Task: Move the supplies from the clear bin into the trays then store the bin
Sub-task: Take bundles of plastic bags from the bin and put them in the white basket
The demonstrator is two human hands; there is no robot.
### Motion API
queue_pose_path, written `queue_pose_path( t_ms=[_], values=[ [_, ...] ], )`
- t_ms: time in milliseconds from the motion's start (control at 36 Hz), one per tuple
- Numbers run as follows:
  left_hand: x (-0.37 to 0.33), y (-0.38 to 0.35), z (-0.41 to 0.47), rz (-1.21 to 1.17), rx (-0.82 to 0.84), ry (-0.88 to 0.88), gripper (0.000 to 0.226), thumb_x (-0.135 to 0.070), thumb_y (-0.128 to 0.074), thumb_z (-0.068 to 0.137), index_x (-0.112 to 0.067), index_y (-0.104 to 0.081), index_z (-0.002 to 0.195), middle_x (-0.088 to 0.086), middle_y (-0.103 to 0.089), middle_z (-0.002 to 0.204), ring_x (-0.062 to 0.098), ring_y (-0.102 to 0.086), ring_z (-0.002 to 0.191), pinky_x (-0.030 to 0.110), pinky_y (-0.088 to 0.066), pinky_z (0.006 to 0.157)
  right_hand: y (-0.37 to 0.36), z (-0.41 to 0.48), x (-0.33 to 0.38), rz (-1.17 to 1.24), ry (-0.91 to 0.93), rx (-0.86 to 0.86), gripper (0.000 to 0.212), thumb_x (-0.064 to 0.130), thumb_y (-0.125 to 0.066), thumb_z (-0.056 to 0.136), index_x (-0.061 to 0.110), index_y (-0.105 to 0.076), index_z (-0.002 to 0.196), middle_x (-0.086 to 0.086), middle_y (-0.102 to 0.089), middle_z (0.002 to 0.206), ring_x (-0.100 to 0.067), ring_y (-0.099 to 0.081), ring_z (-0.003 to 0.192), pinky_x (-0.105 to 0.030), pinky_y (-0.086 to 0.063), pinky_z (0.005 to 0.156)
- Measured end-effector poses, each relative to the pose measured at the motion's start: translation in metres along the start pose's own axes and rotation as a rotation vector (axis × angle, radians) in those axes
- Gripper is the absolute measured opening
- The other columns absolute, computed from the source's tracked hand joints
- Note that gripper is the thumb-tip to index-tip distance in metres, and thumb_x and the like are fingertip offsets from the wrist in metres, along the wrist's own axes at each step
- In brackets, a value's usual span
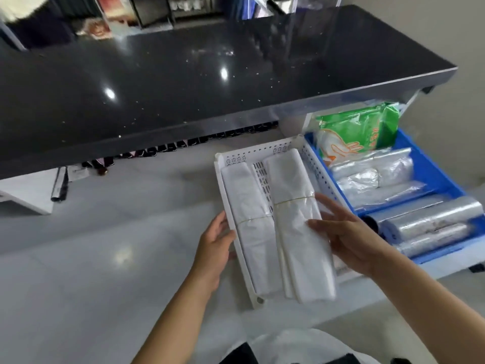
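A white perforated tray [265, 151] lies on the floor below the counter. Two bundles of folded white plastic bags rest in it, each bound by a rubber band: the left bundle [252, 232] and the right bundle [296, 232]. My left hand [215, 245] touches the tray's left rim, fingers apart. My right hand [349, 235] lies with spread fingers on the right bundle's right side. A blue tray [435, 164] to the right holds clear bag rolls [430, 224], flat clear packs [372, 177] and a green glove packet [359, 130]. No clear bin is in view.
A black glossy counter [183, 82] overhangs the trays' far ends. Dark bottles [210, 143] line the floor under it. A white shelf edge [26, 193] sits at the left. The pale tiled floor [105, 258] spreads to the left of the white tray.
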State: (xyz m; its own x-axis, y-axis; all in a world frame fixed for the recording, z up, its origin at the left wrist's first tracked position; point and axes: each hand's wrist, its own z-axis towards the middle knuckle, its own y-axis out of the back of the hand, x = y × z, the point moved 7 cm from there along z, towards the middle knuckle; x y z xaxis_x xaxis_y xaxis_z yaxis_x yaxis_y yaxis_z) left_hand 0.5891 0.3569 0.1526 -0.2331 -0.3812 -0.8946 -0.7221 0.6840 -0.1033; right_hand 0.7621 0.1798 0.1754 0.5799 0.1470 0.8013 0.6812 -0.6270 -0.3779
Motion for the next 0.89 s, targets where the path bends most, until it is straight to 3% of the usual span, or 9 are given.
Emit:
queue_pose_path(
  t_ms=[83,194,278,500,556,583,667,722,889],
  values=[
    [0.002,-0.002,-0.004,-0.021,-0.055,0.015,0.046,-0.001,-0.049,0.098,-0.032,-0.06,0.129,-0.009,-0.07,0.12,0.002,-0.069,0.093,0.022,-0.056,0.061,-0.023,0.024,0.003,-0.07,0.007,0.112,0.069,0.014,-0.082,0.072,0.041,-0.057,0.13,-0.012,-0.068,0.122,-0.027,-0.069,0.101,-0.043,-0.058,0.078],
    [0.003,-0.002,-0.008,-0.017,-0.085,0.021,0.043,-0.005,-0.049,0.1,-0.031,-0.059,0.133,-0.004,-0.069,0.123,0.013,-0.068,0.106,0.03,-0.06,0.07,-0.032,0.046,-0.007,-0.511,0.024,-0.074,0.069,0.001,-0.078,0.075,0.035,-0.056,0.132,-0.013,-0.063,0.111,-0.028,-0.069,0.085,-0.04,-0.061,0.063],
    [0.005,-0.001,-0.009,-0.004,-0.11,0.017,0.045,-0.007,-0.049,0.101,-0.032,-0.056,0.137,-0.002,-0.069,0.124,0.017,-0.066,0.112,0.035,-0.06,0.078,-0.036,0.048,-0.026,-0.76,0.016,-0.139,0.067,0.004,-0.077,0.077,0.025,-0.054,0.136,-0.008,-0.062,0.106,-0.029,-0.069,0.083,-0.05,-0.061,0.071],
    [0.015,0.002,-0.008,0.046,-0.177,0.016,0.041,-0.017,-0.054,0.1,-0.042,-0.059,0.133,-0.012,-0.071,0.12,0.011,-0.068,0.108,0.031,-0.06,0.071,-0.045,0.048,-0.023,-1.137,0.124,-0.087,0.083,0.026,-0.078,0.078,0.031,-0.033,0.148,-0.003,-0.056,0.132,-0.022,-0.065,0.1,-0.04,-0.059,0.084],
    [0.016,0.002,-0.008,0.065,-0.178,0.025,0.039,-0.021,-0.054,0.1,-0.044,-0.058,0.132,-0.013,-0.071,0.119,0.008,-0.068,0.107,0.031,-0.061,0.07,-0.053,0.049,-0.018,-1.323,0.22,-0.072,0.096,0.035,-0.077,0.077,0.034,-0.018,0.152,-0.007,-0.035,0.152,-0.027,-0.054,0.122,-0.044,-0.054,0.097],
    [0.017,0.002,-0.008,0.071,-0.18,0.03,0.038,-0.023,-0.055,0.1,-0.046,-0.059,0.131,-0.014,-0.072,0.118,0.007,-0.069,0.105,0.031,-0.06,0.069,-0.057,0.05,-0.016,-1.418,0.28,-0.045,0.101,0.04,-0.076,0.078,0.038,-0.008,0.153,-0.006,-0.018,0.16,-0.032,-0.036,0.139,-0.049,-0.045,0.107],
    [0.02,0.002,-0.009,0.074,-0.204,0.041,0.035,-0.027,-0.055,0.1,-0.047,-0.061,0.127,-0.013,-0.073,0.115,0.01,-0.071,0.102,0.032,-0.06,0.067,-0.074,0.056,-0.018,-1.645,0.417,0.135,0.097,0.056,-0.062,0.083,0.038,0.002,0.154,0.002,0.014,0.165,-0.029,0.016,0.15,-0.055,-0.001,0.118],
    [0.021,0.001,-0.01,0.09,-0.224,0.043,0.034,-0.027,-0.055,0.1,-0.05,-0.062,0.123,-0.013,-0.074,0.114,0.01,-0.072,0.101,0.032,-0.06,0.067,-0.077,0.061,-0.024,-1.73,0.382,0.251,0.092,0.062,-0.05,0.087,0.032,0.003,0.155,0.003,0.016,0.164,-0.025,0.022,0.149,-0.055,0.007,0.118],
    [0.023,0.0,-0.014,0.146,-0.261,0.063,0.032,-0.033,-0.054,0.099,-0.056,-0.062,0.119,-0.017,-0.072,0.116,0.006,-0.071,0.102,0.025,-0.059,0.066,-0.073,0.066,-0.033,-1.736,0.28,0.322,0.089,0.068,-0.038,0.09,0.033,0.014,0.154,0.006,0.022,0.163,-0.03,0.018,0.149,-0.059,0.004,0.119]
  ],
)
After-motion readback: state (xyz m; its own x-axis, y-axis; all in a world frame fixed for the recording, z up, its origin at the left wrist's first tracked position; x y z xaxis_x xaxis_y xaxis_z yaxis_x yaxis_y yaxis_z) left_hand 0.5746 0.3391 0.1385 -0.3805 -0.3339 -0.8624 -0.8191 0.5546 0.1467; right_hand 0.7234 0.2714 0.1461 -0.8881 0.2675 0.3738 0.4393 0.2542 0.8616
